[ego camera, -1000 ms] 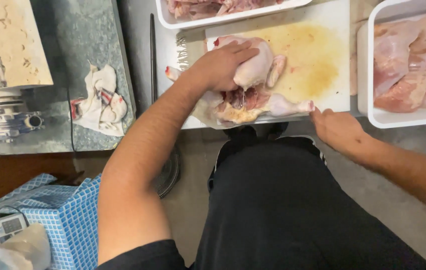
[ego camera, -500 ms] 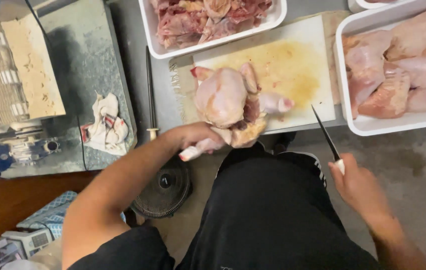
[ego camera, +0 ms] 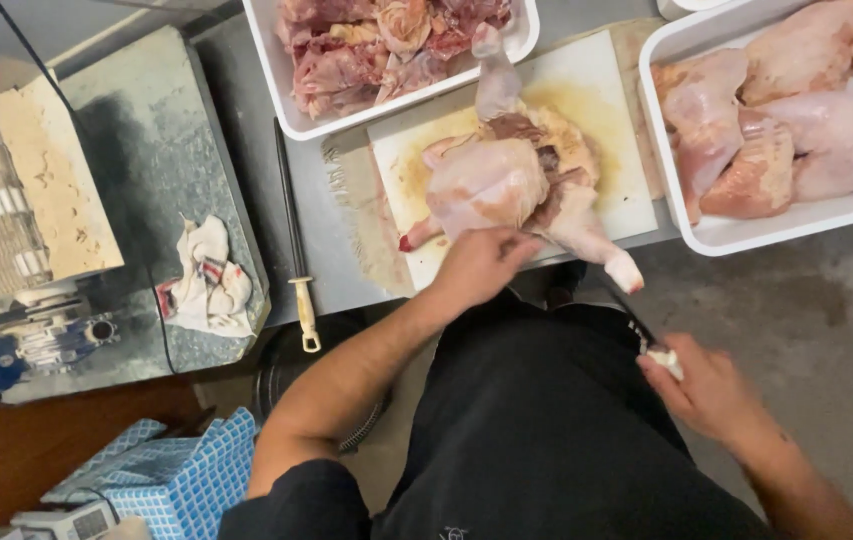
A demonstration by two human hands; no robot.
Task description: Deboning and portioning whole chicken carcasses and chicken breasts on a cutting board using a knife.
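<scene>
Left hand (ego camera: 481, 262) grips the whole chicken (ego camera: 511, 185) on the cutting board (ego camera: 601, 90); right hand (ego camera: 706, 385) holds a knife (ego camera: 636, 325) clear of it; carcass largely uncut; trays (ego camera: 706, 235) already hold pieces.

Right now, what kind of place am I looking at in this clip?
Most likely a butcher's or poultry prep counter. A whole raw chicken lies on a white cutting board, white trays hold cut meat, and the right hand holds a knife. A sharpening steel lies alongside.
</scene>
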